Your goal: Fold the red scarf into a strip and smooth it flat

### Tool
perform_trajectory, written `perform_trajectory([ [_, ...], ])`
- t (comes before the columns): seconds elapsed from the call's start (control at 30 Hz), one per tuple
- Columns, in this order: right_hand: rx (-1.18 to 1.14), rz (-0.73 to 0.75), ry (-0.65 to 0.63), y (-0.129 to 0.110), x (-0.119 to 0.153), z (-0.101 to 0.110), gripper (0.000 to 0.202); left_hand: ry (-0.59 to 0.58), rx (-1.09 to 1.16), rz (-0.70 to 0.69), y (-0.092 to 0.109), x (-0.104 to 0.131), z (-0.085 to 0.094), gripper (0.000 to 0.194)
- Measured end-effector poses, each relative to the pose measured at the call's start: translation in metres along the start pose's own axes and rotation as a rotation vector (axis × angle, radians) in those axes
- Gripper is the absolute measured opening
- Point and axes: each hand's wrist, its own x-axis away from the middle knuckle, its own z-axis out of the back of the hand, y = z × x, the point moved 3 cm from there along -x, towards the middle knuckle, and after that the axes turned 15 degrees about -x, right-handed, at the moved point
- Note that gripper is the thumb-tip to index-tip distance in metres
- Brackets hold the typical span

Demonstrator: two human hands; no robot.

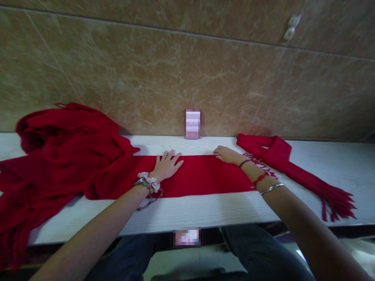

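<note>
A red scarf (202, 177) lies spread flat in a long strip across the white wooden tabletop. My left hand (167, 166) rests on it, palm down, with the fingers spread. At the strip's far edge, toward its right end, is my right hand (227, 154), its fingers bent and close together on the cloth. White-and-red fringe (262, 164) shows at the strip's right end, partly behind my right forearm. On the left, the strip runs under or into a big loose heap of red cloth (70, 152), where the join is hidden.
A folded red scarf (293, 169) with a fringed end lies to the right. A phone-like device (192, 124) with a blurred screen leans on the brown marble wall (146, 78). Another blurred screen (186, 237) sits below the table's front edge, near my legs.
</note>
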Motion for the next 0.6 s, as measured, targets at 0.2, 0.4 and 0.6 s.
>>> perform_trajectory([
  [0.2,-0.003,-0.038,0.025,0.01,0.0,0.009,0.031,0.02,0.041,-0.022,-0.006,-0.004,0.001,0.054],
  [0.4,-0.108,0.15,0.123,-0.068,-0.017,-0.008,0.053,0.22,-0.161,-0.005,-0.049,0.004,0.018,0.049],
  [0.6,-0.13,0.199,-0.019,-0.121,-0.028,-0.037,0.059,0.318,-0.41,0.14,-0.132,0.027,0.023,0.044],
])
